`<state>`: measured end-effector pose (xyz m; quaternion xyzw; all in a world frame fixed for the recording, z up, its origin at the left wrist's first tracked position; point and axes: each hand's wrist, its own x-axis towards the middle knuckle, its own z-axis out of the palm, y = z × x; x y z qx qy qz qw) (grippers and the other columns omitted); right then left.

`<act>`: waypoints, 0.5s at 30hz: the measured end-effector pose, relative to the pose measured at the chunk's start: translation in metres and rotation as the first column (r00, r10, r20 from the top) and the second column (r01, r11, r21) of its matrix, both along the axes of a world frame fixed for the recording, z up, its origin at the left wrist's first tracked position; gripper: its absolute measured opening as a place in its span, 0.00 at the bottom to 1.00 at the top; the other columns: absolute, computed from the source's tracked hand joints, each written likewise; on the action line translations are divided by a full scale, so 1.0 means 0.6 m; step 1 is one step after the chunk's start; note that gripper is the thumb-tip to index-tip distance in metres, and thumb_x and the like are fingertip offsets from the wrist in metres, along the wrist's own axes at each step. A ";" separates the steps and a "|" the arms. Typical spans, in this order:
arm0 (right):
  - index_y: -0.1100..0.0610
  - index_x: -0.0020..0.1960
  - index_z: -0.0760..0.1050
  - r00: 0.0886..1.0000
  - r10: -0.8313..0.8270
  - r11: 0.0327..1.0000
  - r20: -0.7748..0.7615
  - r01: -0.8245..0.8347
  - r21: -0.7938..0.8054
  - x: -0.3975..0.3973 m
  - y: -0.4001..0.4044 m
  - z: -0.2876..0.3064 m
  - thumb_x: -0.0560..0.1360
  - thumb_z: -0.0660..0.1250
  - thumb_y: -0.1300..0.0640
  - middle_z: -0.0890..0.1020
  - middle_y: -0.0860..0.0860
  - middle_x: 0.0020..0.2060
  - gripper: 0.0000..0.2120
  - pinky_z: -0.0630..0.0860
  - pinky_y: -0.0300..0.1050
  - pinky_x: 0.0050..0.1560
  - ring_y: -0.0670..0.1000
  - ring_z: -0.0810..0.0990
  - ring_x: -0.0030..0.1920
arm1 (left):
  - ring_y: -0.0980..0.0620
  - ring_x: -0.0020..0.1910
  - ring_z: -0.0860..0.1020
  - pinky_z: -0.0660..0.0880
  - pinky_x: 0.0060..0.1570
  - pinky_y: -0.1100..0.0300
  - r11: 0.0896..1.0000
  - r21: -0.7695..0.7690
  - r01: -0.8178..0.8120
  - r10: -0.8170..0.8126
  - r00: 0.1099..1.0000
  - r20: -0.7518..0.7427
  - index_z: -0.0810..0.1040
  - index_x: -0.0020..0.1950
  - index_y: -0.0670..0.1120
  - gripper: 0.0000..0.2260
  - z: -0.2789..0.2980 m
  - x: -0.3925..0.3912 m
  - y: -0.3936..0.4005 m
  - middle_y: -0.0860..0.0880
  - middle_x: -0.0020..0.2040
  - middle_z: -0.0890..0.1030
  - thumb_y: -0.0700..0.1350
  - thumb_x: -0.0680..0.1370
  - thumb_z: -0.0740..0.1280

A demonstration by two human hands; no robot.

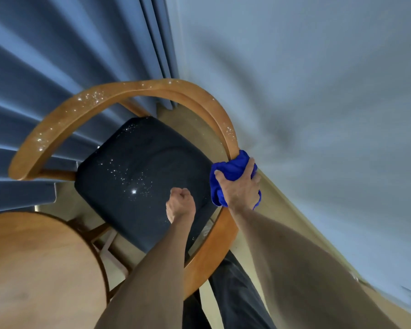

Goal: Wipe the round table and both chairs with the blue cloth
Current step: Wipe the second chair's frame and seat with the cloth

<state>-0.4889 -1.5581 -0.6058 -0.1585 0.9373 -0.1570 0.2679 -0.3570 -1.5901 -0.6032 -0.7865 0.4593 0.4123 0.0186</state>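
Gripping the bunched blue cloth [233, 172] against the chair [138, 91] armrest, the right hand [241, 186] is curling round it; the left hand [180, 201] is hovering fisted over the chair's dark seat, the round table [33, 269] standing beside the chair

Home dining corner: curtain [57, 79], wooden chair [119, 96] (dusty), table [33, 269].

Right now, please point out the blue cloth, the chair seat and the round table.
blue cloth [226, 170]: head view, bunched top fold.
chair seat [138, 167]: head view, middle of dark cushion.
round table [38, 264]: head view, bare wooden top.
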 end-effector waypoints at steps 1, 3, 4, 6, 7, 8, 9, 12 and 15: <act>0.44 0.76 0.45 0.999 -0.034 0.998 0.008 0.033 0.047 0.016 0.009 0.003 0.63 0.63 0.25 0.67 0.56 0.70 0.51 0.77 0.62 0.58 0.62 0.72 0.65 | 0.46 0.43 0.78 0.77 0.44 0.53 1.000 -0.003 0.004 -0.004 1.000 0.001 0.75 0.59 0.47 0.12 0.002 -0.003 -0.004 0.48 0.43 0.78 0.50 0.82 0.56; 0.44 0.77 0.42 0.998 -0.061 0.992 -0.015 0.062 0.107 0.039 0.021 0.005 0.65 0.65 0.26 0.64 0.58 0.73 0.52 0.76 0.63 0.60 0.64 0.70 0.67 | 0.46 0.42 0.77 0.76 0.43 0.54 1.000 -0.013 0.016 -0.016 1.000 -0.003 0.75 0.59 0.46 0.12 0.006 -0.009 -0.012 0.48 0.43 0.77 0.50 0.82 0.56; 0.45 0.77 0.42 0.998 -0.060 0.992 -0.027 0.062 0.111 0.041 0.023 0.006 0.65 0.66 0.28 0.63 0.59 0.73 0.52 0.76 0.62 0.60 0.63 0.70 0.68 | 0.47 0.42 0.76 0.75 0.42 0.54 1.000 -0.014 0.023 -0.023 1.000 -0.007 0.75 0.59 0.46 0.12 0.006 -0.011 -0.016 0.48 0.43 0.76 0.50 0.82 0.57; 0.48 0.78 0.44 0.999 -0.050 0.994 -0.011 0.051 0.094 0.030 0.017 0.005 0.68 0.69 0.32 0.65 0.59 0.72 0.50 0.78 0.57 0.57 0.62 0.73 0.65 | 0.48 0.41 0.75 0.74 0.41 0.55 0.999 -0.023 0.037 -0.038 0.999 -0.018 0.74 0.60 0.46 0.12 0.005 -0.011 -0.022 0.49 0.42 0.76 0.50 0.82 0.57; 0.49 0.78 0.45 0.999 -0.044 0.995 -0.002 0.044 0.087 0.023 0.011 0.003 0.70 0.68 0.33 0.66 0.59 0.71 0.48 0.79 0.55 0.55 0.61 0.75 0.62 | 0.49 0.41 0.75 0.74 0.41 0.55 0.998 -0.030 0.053 -0.053 0.998 -0.017 0.74 0.60 0.47 0.12 0.004 -0.010 -0.025 0.49 0.42 0.76 0.50 0.82 0.56; 0.49 0.78 0.46 0.999 -0.037 0.996 -0.009 0.038 0.082 0.018 0.007 0.001 0.72 0.66 0.33 0.67 0.59 0.70 0.46 0.80 0.54 0.53 0.60 0.77 0.60 | 0.50 0.40 0.75 0.74 0.41 0.55 0.997 -0.033 0.065 -0.066 0.998 -0.015 0.74 0.60 0.47 0.12 0.003 -0.009 -0.027 0.50 0.41 0.75 0.50 0.82 0.56; 0.50 0.78 0.47 0.999 -0.026 0.997 -0.032 0.029 0.078 0.014 0.004 -0.001 0.73 0.63 0.32 0.69 0.59 0.69 0.44 0.81 0.53 0.52 0.59 0.78 0.57 | 0.51 0.39 0.74 0.73 0.40 0.55 0.997 -0.034 0.069 -0.070 0.997 -0.020 0.74 0.60 0.47 0.12 0.000 -0.007 -0.029 0.51 0.40 0.75 0.50 0.82 0.56; 0.51 0.77 0.50 0.996 0.030 0.998 -0.084 -0.025 0.055 0.001 -0.011 -0.007 0.75 0.57 0.29 0.73 0.58 0.66 0.41 0.82 0.53 0.47 0.57 0.80 0.52 | 0.51 0.39 0.75 0.73 0.40 0.55 0.995 -0.020 0.096 -0.097 0.995 -0.038 0.74 0.60 0.46 0.13 -0.013 0.001 -0.029 0.52 0.39 0.74 0.50 0.82 0.57; 0.54 0.78 0.50 0.987 0.134 0.990 -0.087 -0.129 0.059 -0.026 -0.037 -0.010 0.76 0.59 0.31 0.73 0.58 0.64 0.41 0.78 0.47 0.42 0.56 0.80 0.49 | 0.50 0.43 0.73 0.68 0.41 0.56 0.991 0.022 0.134 -0.133 0.990 -0.043 0.73 0.64 0.46 0.14 -0.021 0.010 -0.024 0.50 0.44 0.76 0.49 0.81 0.58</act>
